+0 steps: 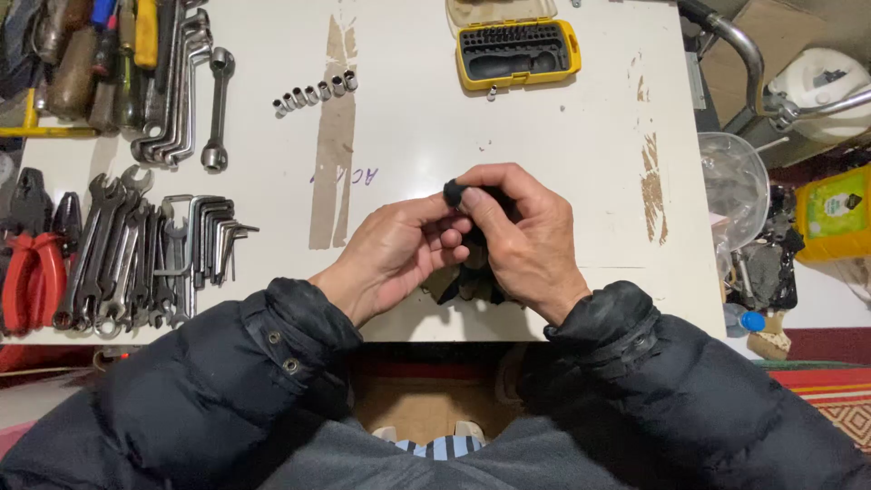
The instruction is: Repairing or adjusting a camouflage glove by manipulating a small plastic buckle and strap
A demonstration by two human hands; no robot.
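Both hands meet over the white desk (562,136) near its front edge: left hand (390,259) & right hand (517,240) grip pinched on a small black rubbery cap-like piece (454,191), rest of the dark object hidden under the palms. Risk, imo: piece slips off the fingertips, drops past the desk edge to the floor; grip area is tiny.

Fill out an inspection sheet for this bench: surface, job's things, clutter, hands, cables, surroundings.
Surface: white tabletop, scuffed, with brown worn patches.
Job's things: small black object pinched between both hands; its kind cannot be told.
Clutter: row of sockets, open yellow bit case, spanners, hex keys, red-handled pliers.
Hands: left hand and right hand together over the near edge, black jacket sleeves.
Cables: nothing seen.
Surroundings: yellow container and plastic bag at right.
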